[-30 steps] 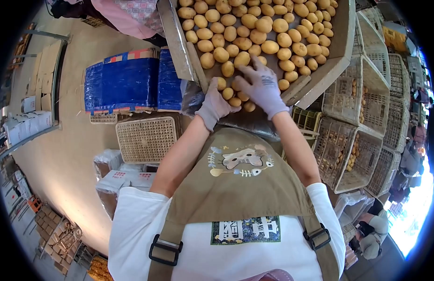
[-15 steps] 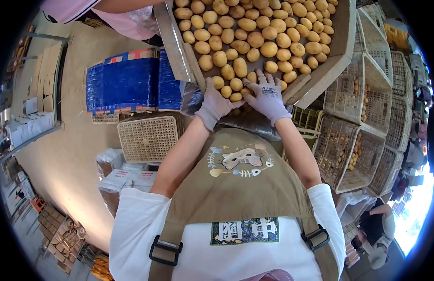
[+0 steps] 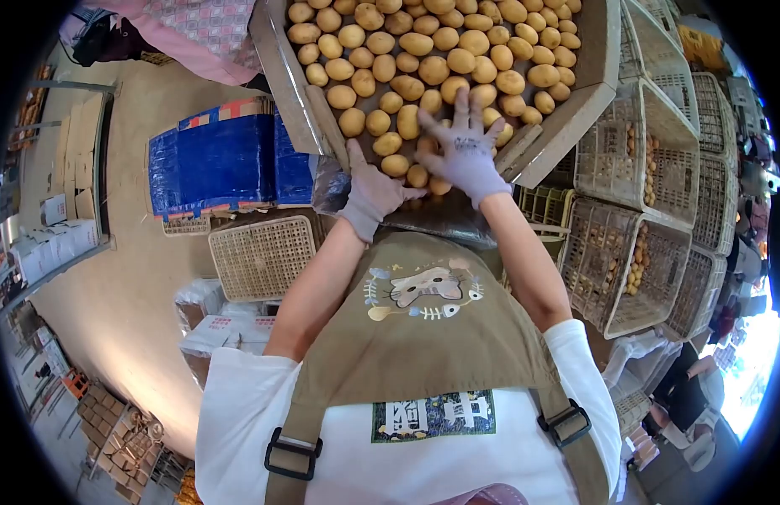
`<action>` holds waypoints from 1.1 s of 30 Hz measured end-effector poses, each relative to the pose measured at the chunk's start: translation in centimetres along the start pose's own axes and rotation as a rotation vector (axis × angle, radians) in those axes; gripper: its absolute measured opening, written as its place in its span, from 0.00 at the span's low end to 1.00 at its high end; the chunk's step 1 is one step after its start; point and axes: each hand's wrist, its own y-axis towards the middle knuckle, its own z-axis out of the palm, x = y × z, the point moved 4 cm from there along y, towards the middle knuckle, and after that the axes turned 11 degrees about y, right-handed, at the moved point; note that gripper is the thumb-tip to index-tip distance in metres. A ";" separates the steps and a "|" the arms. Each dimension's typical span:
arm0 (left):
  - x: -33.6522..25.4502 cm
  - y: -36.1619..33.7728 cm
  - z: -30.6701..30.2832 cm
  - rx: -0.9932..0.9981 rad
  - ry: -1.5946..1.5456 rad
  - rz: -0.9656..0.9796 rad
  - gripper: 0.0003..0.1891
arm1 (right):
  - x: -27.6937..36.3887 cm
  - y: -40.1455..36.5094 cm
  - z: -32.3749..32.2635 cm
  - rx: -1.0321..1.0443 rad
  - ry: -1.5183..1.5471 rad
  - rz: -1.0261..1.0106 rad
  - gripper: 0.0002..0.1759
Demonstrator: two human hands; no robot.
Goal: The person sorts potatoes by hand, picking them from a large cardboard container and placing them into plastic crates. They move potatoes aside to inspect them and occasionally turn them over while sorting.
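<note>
Many small yellow potatoes (image 3: 433,71) lie spread in a wooden sorting tray (image 3: 293,93) that narrows toward my body. My left hand (image 3: 373,200), in a pale glove, is at the tray's near left corner, index finger stretched along the side and thumb pointing inward. Its fingers are apart, with no potato in them. My right hand (image 3: 470,156), gloved too, reaches over the potatoes at the mouth with spread fingers. Its thumb side touches a potato (image 3: 427,148). Below the opening, dark plastic sheeting (image 3: 440,222) shows, partly hidden by my apron.
Stacked plastic crates (image 3: 609,151), some holding potatoes, stand at the right. At the left are a blue-wrapped stack (image 3: 211,164), an upturned lattice crate (image 3: 263,257) and white cartons (image 3: 226,332). A person in pink clothing (image 3: 209,34) is at the upper left.
My right hand has moved farther up over the potatoes with its fingers spread wider. The hands are farther apart, and several potatoes near the mouth have shifted. The whole view has swung slightly.
</note>
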 end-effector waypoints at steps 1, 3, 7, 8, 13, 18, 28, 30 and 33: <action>0.1 -0.4 0.2 -0.021 -0.015 -0.019 0.50 | -0.1 -1.2 0.2 0.063 0.059 -0.085 0.39; 0.8 0.7 -2.2 0.037 0.204 0.098 0.50 | -0.1 -3.7 0.6 0.204 0.072 -0.176 0.35; 0.7 0.9 -2.7 -0.189 0.426 0.070 0.43 | -0.2 -4.2 0.6 0.239 0.146 -0.186 0.22; 0.3 -0.2 -1.3 -0.226 0.252 -0.059 0.40 | -0.8 -3.4 0.4 0.166 0.313 -0.100 0.20; 1.0 -0.6 -0.9 -0.208 0.181 -0.078 0.35 | -0.1 -2.8 -2.1 -0.187 -0.012 -0.300 0.17; 1.0 0.7 -0.2 -0.126 -0.032 -0.021 0.54 | 0.9 2.0 -2.1 -0.084 -0.008 0.013 0.30; 0.4 0.7 0.0 0.348 -0.339 -0.049 0.54 | -1.6 -0.5 -4.8 -0.018 0.572 0.069 0.32; 0.3 1.2 -1.8 0.588 -0.781 -0.163 0.53 | -3.9 -5.9 -7.8 -0.204 1.097 0.203 0.36; -0.1 0.8 -0.3 0.107 -0.100 -0.050 0.51 | -13.9 -17.1 -10.3 -0.832 1.460 0.448 0.32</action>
